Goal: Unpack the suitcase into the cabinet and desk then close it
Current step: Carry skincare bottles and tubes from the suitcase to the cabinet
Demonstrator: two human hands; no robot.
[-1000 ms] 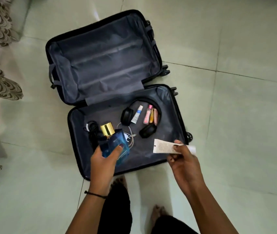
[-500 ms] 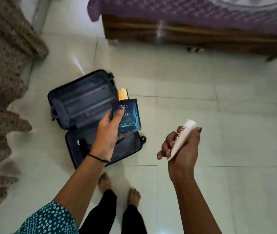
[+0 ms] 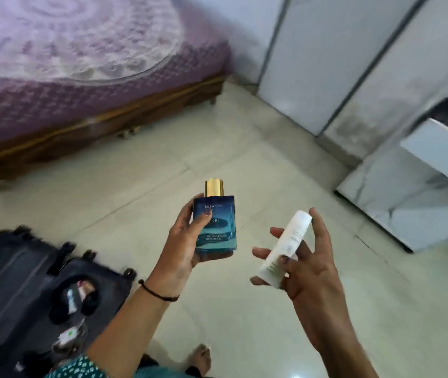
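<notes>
Left hand [image 3: 184, 249] grips a gold-capped blue glass bottle [image 3: 220, 230], right hand [image 3: 307, 271] pinches a white plastic tube [image 3: 288, 241]; black headphones [image 3: 89, 302] lie in the open dark suitcase [image 3: 7, 274], unpacking seemingly unfinished

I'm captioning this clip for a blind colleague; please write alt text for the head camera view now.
A person's left hand holds a gold-capped blue perfume bottle, the right hand a white tube, over a pale tiled floor. An open suitcase with headphones inside lies lower left; a purple-covered bed is behind, a white cabinet and open drawer at right.
</notes>
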